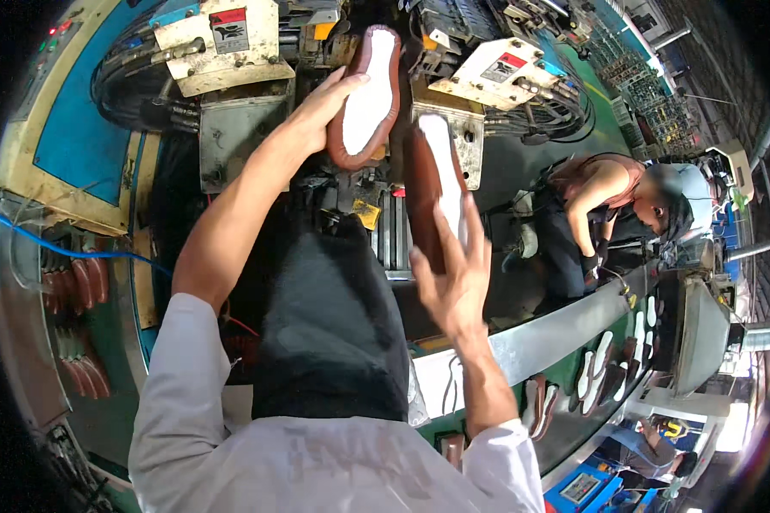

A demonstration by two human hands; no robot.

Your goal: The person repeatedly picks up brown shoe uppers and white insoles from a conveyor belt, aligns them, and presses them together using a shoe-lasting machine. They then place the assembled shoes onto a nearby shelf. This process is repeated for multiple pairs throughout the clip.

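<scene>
In the upper middle, my left hand [325,103] grips a brown lasted shoe [370,98] by its side, with its white sole side up. The thumb lies on the edge of the white part, and the other fingers are hidden beneath. My right hand [458,278] is on a second brown shoe [428,188], which is tilted so that its brown side and white sole side both show. The thumb is at its left edge and the fingers reach over the sole to its right. How firmly this hand grips is hard to see.
Two machine heads with pale metal plates [231,43] [500,73] and hoses flank the shoes. A metal ledge [565,329] runs to the right, and beyond it several shoes [603,363] lie on a green surface. A co-worker [590,197] bends at the right. More brown shoes [81,282] stand at the far left.
</scene>
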